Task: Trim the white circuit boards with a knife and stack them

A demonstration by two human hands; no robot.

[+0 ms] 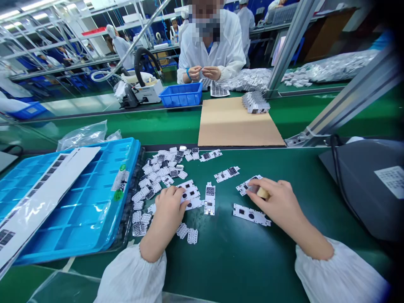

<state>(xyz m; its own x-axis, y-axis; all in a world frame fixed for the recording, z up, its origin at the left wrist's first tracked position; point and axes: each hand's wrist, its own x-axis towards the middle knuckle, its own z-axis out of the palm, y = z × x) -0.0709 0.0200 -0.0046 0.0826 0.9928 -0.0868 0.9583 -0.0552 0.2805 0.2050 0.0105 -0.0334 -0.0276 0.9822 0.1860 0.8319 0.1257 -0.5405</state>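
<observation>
My right grip (277, 202) is clamped on a small tan cylinder (263, 193), thumb and fingers closed around it, with its tip at a white printed board (248, 185) lying on the green bench (227, 265). My left grip (168, 206) lies on overlapping white boards (191, 193), fingers together; I cannot tell whether it pinches them or only presses.

Between my grips stands a lone board (210, 198) dotted with small metal spots. Another board (251, 214) lies just beside my right grip, at 7 o'clock. At 11 o'clock from my left grip, a loose heap of boards (160, 172) spills toward a blue compartment tray (85, 227) at 9 o'clock, partly covered by a white sheet (50, 198).

At 3 o'clock sits a grey device (362, 189). At 12 o'clock, past the bench edge, lies a cardboard sheet (236, 124) with a stack of boards (255, 103) on it. A metal frame strut (347, 92) crosses at 2 o'clock. Farther off, a co-worker's hands (202, 73) work just beside a blue bin (180, 94).
</observation>
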